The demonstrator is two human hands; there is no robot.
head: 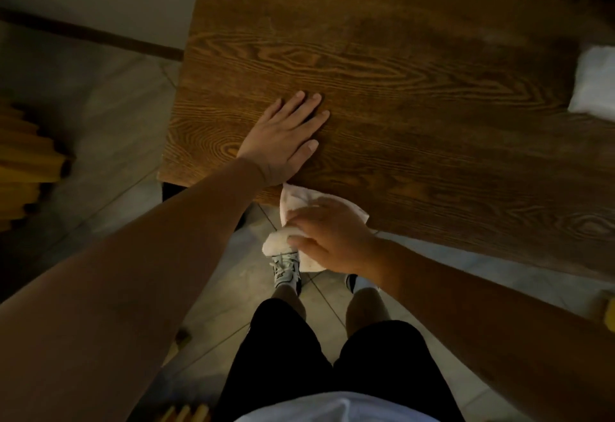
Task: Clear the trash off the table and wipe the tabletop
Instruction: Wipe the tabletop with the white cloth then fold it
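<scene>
white cloth at near table edge, half hanging off, bunched under curled right hand fingers. left hand flat, fingers straight, bracing on wooden tabletop just beyond cloth. tip imo: spread cloth flat under palm, wipe along grain, overlap passes. white folded thing far right, well past fingertips.

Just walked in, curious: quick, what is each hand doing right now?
Left hand: open, fingers straight, flat on the wooden table.
Right hand: fingers curled round a white cloth at the table's near edge.
</scene>
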